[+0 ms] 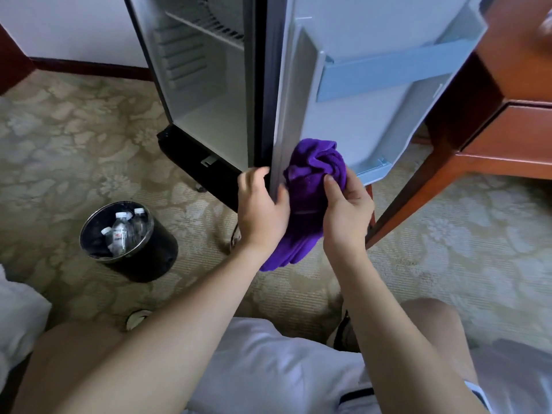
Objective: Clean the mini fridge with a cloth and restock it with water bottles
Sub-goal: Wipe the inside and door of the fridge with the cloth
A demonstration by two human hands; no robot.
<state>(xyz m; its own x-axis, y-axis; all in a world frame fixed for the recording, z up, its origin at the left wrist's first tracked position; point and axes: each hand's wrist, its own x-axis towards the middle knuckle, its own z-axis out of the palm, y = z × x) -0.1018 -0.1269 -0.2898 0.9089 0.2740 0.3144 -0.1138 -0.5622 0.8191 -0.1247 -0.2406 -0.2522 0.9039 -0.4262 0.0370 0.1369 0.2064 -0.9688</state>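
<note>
With both my left hand [263, 204] and right hand [346, 207] gripping the bunched purple microfibre cloth [313, 174] just beside the open white mini fridge door [373, 121], its loose tail could snag that door's lower edge.

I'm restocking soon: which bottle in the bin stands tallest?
The middle bottle, white cap at the top and a red-marked label. The one to its right leans at the bin's far wall; the left one sits lower.

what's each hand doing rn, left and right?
Left hand: fingers curled against the purple cloth, apparently gripping it beside the fridge door edge.
Right hand: pinching the purple cloth, thumb on top.
</note>
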